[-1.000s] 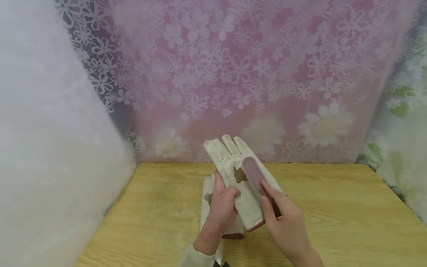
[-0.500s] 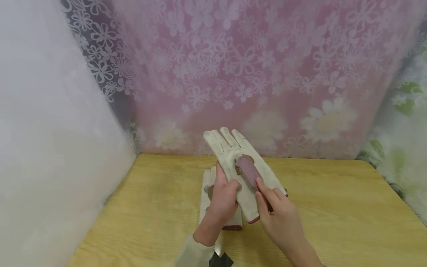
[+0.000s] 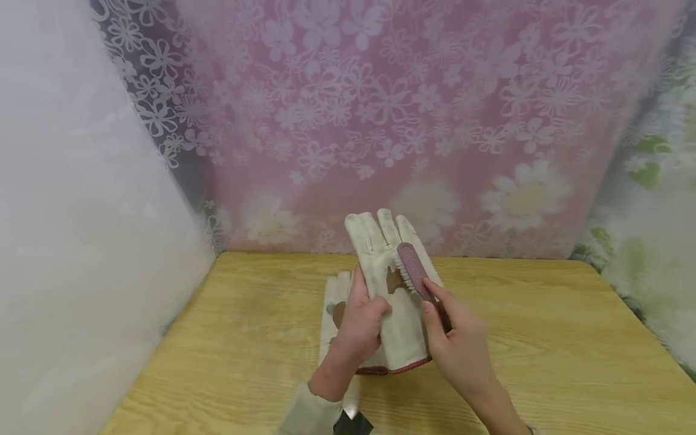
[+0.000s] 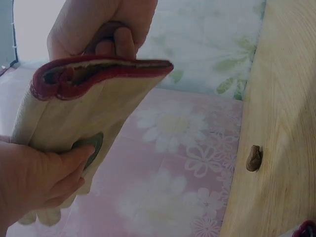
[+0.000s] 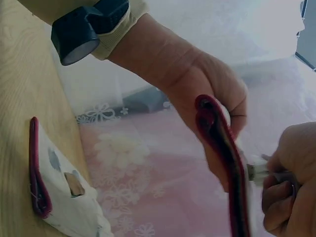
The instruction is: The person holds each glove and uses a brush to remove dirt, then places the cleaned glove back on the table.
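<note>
Above the table my left hand (image 3: 361, 329) grips a cream work glove (image 3: 405, 329) by its side edge, thumb on the front. The glove's fingers point up and away; its red-trimmed cuff faces me. A brown patch (image 3: 394, 281) marks its front, and a dark green patch (image 4: 94, 148) shows on its other face in the left wrist view. My right hand (image 3: 462, 344) holds a mauve scrub brush (image 3: 414, 266) by the handle, index finger along its back. White bristles meet the glove beside the brown patch. The handle is mostly hidden by my fingers.
A second cream glove (image 5: 64, 182) with grey and brown patches lies on the wooden table (image 3: 244, 350), partly behind my left hand. A small brown object (image 4: 254, 159) sits on the wood. Floral sheeting (image 3: 348, 121) hangs behind the table.
The brush slid left over the brown patch, then back right, and is now tilted with its bristles showing. The held glove has turned slightly more upright. My left hand keeps its grip.
</note>
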`<state>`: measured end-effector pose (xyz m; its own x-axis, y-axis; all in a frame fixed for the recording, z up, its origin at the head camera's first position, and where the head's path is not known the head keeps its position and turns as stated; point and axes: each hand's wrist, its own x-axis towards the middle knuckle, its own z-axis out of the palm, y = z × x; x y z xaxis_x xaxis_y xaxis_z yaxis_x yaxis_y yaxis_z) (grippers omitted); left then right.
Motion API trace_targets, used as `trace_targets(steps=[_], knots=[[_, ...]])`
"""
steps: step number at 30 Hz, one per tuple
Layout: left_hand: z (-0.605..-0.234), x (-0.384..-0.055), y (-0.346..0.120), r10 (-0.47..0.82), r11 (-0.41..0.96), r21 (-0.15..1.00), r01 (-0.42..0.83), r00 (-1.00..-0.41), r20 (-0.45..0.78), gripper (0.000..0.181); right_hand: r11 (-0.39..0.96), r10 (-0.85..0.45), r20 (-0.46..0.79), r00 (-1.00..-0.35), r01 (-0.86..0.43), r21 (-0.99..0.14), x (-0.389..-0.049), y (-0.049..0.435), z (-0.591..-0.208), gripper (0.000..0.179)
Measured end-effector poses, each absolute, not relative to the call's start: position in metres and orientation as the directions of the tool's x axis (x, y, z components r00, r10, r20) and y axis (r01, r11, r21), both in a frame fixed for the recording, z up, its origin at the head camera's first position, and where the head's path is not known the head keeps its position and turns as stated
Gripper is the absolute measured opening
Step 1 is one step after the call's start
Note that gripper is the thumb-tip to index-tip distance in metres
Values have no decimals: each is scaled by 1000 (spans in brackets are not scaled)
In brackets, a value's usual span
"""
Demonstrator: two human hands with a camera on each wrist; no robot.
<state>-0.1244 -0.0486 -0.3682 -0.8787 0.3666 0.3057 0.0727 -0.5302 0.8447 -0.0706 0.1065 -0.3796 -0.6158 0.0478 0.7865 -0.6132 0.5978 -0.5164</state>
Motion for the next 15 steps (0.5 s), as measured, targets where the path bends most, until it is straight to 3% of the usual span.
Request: trace_targets(steps=[8, 15], knots=[[-365, -137, -62, 156, -648, 732, 209, -905, 396, 99, 685, -149, 733, -664, -604, -408, -51, 95, -373, 41], [-363, -140, -69, 178, -667, 727, 160, -914, 364, 99, 684, -108, 701, -704, -565, -462, -43, 96, -366, 46]])
